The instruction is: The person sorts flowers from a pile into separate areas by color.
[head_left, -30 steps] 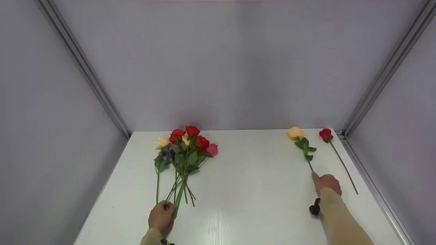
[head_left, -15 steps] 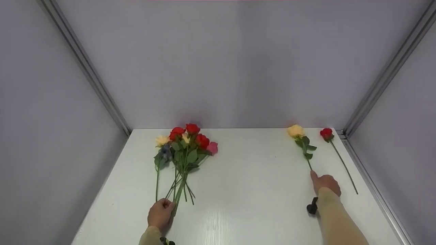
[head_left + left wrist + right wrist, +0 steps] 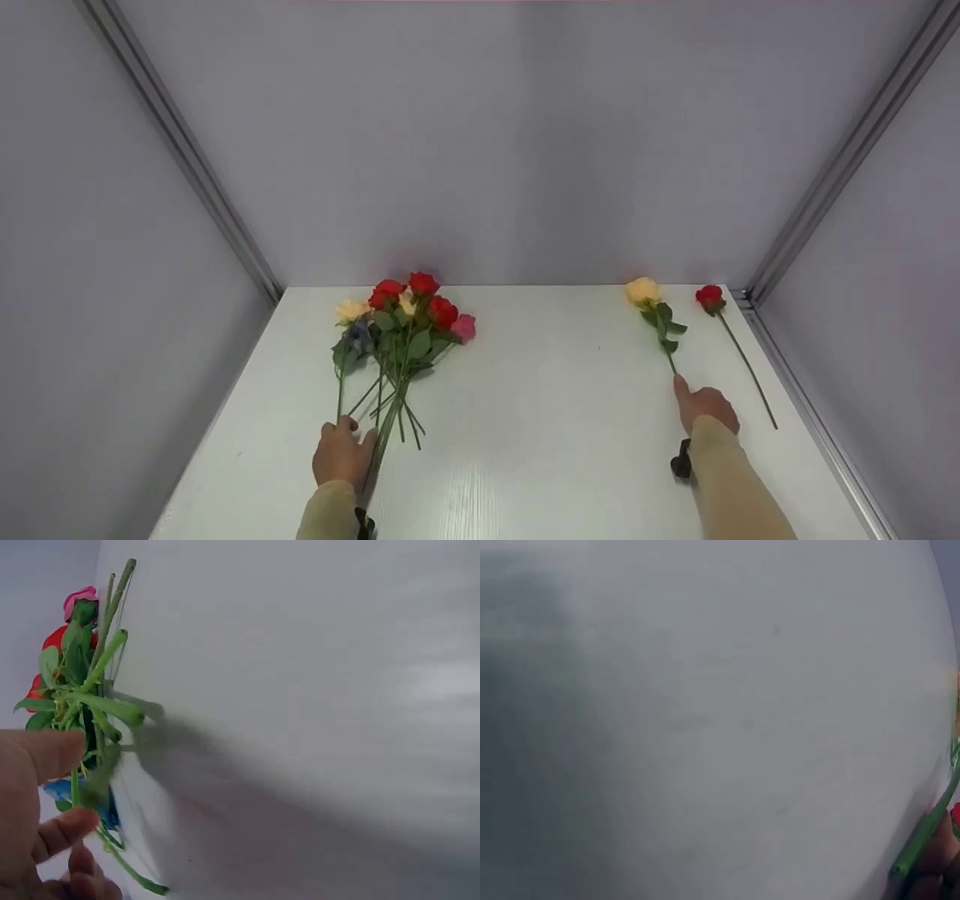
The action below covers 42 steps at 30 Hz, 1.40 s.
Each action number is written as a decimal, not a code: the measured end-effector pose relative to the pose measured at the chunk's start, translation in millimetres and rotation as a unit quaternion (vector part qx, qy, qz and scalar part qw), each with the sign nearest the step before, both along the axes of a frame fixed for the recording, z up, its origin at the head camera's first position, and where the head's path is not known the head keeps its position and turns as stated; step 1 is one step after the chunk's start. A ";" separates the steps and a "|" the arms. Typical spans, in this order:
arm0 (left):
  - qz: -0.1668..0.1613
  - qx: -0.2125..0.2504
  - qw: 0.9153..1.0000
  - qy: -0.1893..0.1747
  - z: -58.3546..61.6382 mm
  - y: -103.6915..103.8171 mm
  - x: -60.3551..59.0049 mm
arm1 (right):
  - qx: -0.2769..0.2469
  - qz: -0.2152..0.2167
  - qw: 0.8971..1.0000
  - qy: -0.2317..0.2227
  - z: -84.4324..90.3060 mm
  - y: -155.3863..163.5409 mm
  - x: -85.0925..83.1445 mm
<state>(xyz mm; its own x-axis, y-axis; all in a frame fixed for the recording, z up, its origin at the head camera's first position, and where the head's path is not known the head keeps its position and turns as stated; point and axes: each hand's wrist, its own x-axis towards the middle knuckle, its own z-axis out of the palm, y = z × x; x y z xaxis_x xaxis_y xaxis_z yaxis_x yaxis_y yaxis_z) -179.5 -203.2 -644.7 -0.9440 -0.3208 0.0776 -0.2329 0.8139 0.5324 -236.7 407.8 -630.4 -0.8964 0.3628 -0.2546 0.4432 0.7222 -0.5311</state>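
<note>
The white table (image 3: 540, 420) lies bare between my hands, its far edge against the grey wall at twelve o'clock. My left hand (image 3: 341, 455) now rests loosely open on the stems of the mixed bunch of red, yellow and pink roses (image 3: 405, 322), its earlier grasp released. My right hand (image 3: 703, 405) touches the yellow rose's stem (image 3: 669, 358) with a straight fingertip; the single red rose (image 3: 709, 298) lies at its one o'clock.
</note>
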 end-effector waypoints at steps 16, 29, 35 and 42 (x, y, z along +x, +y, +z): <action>-0.061 -0.086 0.994 0.019 15.5 37.9 -29.2 | -0.004 0.016 1.000 -0.011 5.8 -3.6 4.6; -0.073 -0.060 0.995 -0.025 9.3 40.8 -41.5 | -0.011 0.013 1.000 -0.007 -1.0 -0.6 7.6; -0.059 -0.017 0.998 -0.009 14.5 37.9 -40.4 | -0.005 0.019 1.000 -0.007 -1.9 -0.4 3.3; -0.034 0.095 0.994 0.033 25.1 37.0 -38.4 | -0.004 0.025 1.000 -0.008 -2.5 0.5 1.3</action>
